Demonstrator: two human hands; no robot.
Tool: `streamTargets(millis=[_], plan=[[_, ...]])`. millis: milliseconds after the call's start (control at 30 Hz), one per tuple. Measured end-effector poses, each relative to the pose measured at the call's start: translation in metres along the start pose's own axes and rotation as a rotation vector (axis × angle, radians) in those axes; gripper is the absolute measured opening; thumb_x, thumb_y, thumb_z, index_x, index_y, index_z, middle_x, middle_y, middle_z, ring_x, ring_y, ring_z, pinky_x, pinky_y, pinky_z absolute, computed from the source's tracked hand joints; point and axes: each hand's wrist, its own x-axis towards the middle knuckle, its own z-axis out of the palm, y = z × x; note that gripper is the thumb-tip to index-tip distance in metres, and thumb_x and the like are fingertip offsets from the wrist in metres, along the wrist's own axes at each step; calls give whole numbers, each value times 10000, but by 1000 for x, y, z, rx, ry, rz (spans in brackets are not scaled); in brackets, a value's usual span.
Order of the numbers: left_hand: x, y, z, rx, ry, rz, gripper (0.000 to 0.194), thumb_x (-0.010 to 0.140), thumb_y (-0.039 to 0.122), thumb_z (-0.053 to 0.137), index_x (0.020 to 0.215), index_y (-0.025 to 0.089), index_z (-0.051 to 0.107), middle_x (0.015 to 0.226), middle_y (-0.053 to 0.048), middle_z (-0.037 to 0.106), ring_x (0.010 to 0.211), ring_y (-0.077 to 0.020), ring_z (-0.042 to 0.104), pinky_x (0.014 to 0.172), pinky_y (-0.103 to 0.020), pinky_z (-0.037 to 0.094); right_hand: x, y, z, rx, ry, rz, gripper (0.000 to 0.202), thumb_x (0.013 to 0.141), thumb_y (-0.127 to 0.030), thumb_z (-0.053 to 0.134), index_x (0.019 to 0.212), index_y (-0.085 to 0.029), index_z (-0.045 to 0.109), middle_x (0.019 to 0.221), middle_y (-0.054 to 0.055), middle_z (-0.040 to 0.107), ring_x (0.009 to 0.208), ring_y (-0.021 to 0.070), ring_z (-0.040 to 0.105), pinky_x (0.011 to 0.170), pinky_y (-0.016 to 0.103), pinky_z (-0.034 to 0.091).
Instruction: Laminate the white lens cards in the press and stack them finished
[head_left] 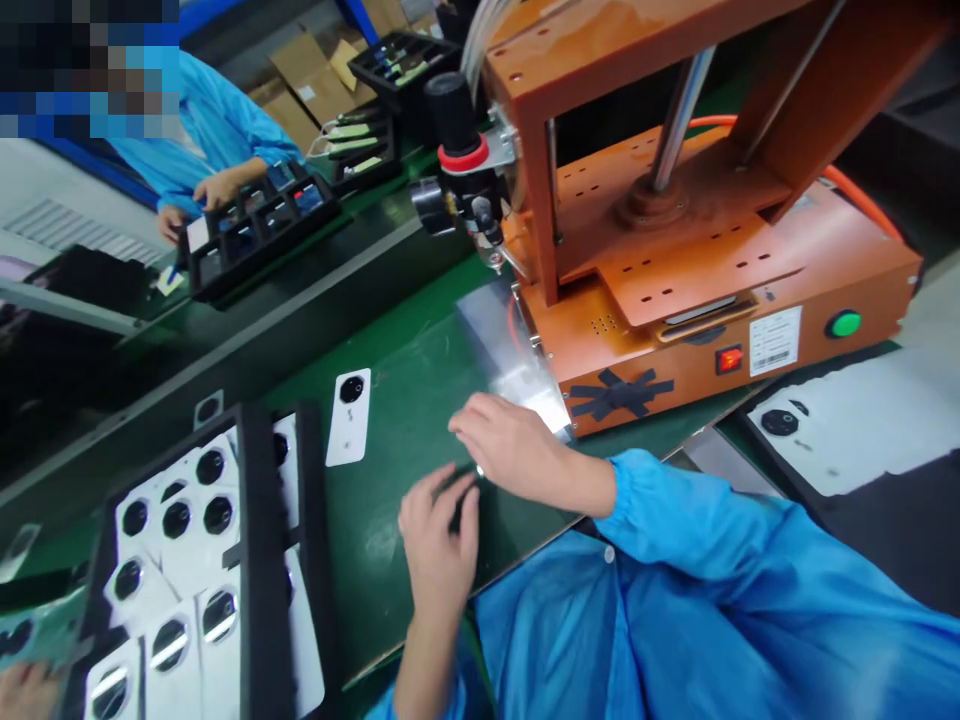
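Close together over the green table, my two hands meet in front of the orange machine. My left hand is curled, thumb and index finger drawn close to each other. My right hand shows its back, with the fingers bent and pressed together. A tiny shiny spot lies between the hands, too small to name. Whatever the fingertips pinch is hidden. Left of my hands, a white phone back cover with a round black camera area lies alone on the table.
A black tray of white covers stands at the left. The orange press fills the right back, with a pressure regulator on its side. More white covers lie at right. Across a rail, a co-worker in blue handles another black tray.
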Motion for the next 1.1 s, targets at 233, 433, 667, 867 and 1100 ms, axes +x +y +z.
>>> streamTargets(millis=[233, 433, 667, 867, 1100], plan=[[70, -36, 42, -27, 20, -158, 321, 897, 395, 699, 1202, 299, 725, 1332, -52, 695, 1268, -341, 537, 1097, -571, 361, 23, 26, 23, -139, -55, 76, 185, 1001, -111, 507, 1051, -167, 676, 984, 74, 625, 937, 210, 545, 805, 337, 431], [63, -34, 40, -95, 42, -224, 252, 877, 364, 716, 1119, 297, 725, 1241, -31, 734, 1234, -296, 558, 1097, -521, 369, 17, 31, 28, -191, -92, -93, 155, 1005, -181, 552, 1070, -187, 693, 1062, 75, 658, 970, 229, 516, 831, 391, 362], [66, -34, 40, -105, 47, -253, 149, 896, 341, 677, 1029, 285, 717, 1181, -20, 752, 1239, -286, 557, 1113, -523, 342, 19, 32, 33, -271, -152, -197, 137, 1009, -191, 560, 943, -183, 680, 953, 59, 653, 909, 223, 498, 791, 391, 322], [67, -32, 38, -27, -22, -210, 281, 905, 321, 649, 1177, 285, 706, 1360, -54, 683, 1288, -311, 533, 1096, -562, 346, 20, 27, 28, -318, -172, -221, 142, 990, -140, 533, 967, -147, 673, 934, 88, 646, 908, 252, 520, 800, 409, 364], [64, -23, 27, 35, -170, -99, 589, 895, 450, 683, 1450, 317, 541, 1562, -101, 500, 1443, -343, 414, 1120, -598, 330, -23, 6, -2, -253, 134, -164, 151, 941, -130, 571, 1061, -176, 650, 1148, 138, 660, 1067, 295, 568, 863, 438, 434]])
